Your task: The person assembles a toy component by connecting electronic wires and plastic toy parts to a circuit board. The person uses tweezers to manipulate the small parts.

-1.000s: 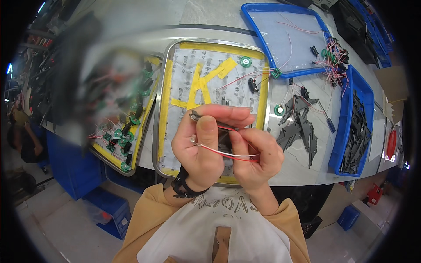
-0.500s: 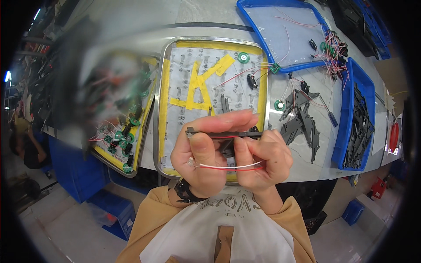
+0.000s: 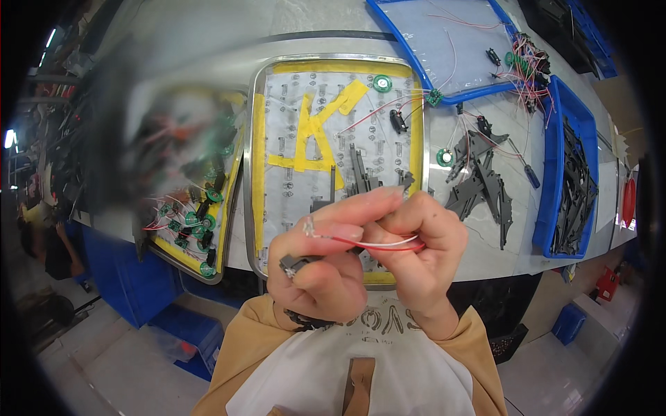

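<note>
Over the lower part of the metal tray point(image 3: 251, 173), my left hand point(image 3: 326, 288) is closed on a dark grey plastic part point(image 3: 295, 265). One end of the part sticks out beside the thumb; most of it is hidden by the fingers. A pair of red and white wires point(image 3: 388, 245) runs from a small clear tip point(image 3: 309, 227) by my left fingers into the curled fingers of my right hand point(image 3: 427, 260). That hand is closed with the wires in its grasp. Whether it also touches the plastic part is hidden.
More dark plastic parts point(image 3: 361, 173) lie in the tray, near a green round piece point(image 3: 381, 84). Left stands a second tray point(image 3: 220, 267) of wired circuit boards. Right are loose plastic parts point(image 3: 479, 191), a screwdriver point(image 3: 531, 175) and a blue bin point(image 3: 553, 152). A shallow blue tray point(image 3: 406, 52) sits behind.
The plastic part has turned and dropped lower in my left hand, now mostly covered by fingers. The wires have risen above it, and my right fingers have curled around them.
</note>
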The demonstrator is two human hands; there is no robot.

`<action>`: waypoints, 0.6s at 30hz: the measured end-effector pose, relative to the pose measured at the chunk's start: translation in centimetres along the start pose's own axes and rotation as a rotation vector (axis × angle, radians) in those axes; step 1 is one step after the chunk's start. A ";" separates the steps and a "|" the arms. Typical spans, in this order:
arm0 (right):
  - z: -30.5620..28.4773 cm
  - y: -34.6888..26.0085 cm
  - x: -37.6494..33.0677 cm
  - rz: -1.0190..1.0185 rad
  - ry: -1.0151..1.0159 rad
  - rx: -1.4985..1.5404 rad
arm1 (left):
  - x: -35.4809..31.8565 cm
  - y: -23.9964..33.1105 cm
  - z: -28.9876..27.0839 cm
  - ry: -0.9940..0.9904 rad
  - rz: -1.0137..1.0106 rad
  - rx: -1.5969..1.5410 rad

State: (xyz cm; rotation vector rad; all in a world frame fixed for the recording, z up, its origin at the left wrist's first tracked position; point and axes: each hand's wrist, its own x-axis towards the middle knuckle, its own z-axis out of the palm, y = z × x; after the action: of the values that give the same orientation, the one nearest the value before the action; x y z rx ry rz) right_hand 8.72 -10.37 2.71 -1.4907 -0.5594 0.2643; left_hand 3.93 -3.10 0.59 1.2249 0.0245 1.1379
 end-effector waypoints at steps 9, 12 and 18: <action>-1.4 2.4 1.3 0.412 -0.112 0.371 | -0.2 -1.7 -0.3 -0.055 -0.147 0.063; -0.5 3.6 0.7 0.239 0.044 0.004 | 1.2 -2.2 -0.8 0.163 -0.413 -0.127; -0.5 3.4 -0.1 0.476 -0.027 0.449 | 2.2 -1.5 -0.8 0.239 -0.504 -0.355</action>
State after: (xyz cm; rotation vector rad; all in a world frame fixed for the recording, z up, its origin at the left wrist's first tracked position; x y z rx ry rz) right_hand 9.46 -10.57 -0.64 -1.1620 -0.1390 0.7325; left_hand 5.53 -0.88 0.34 0.7059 0.2849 0.7944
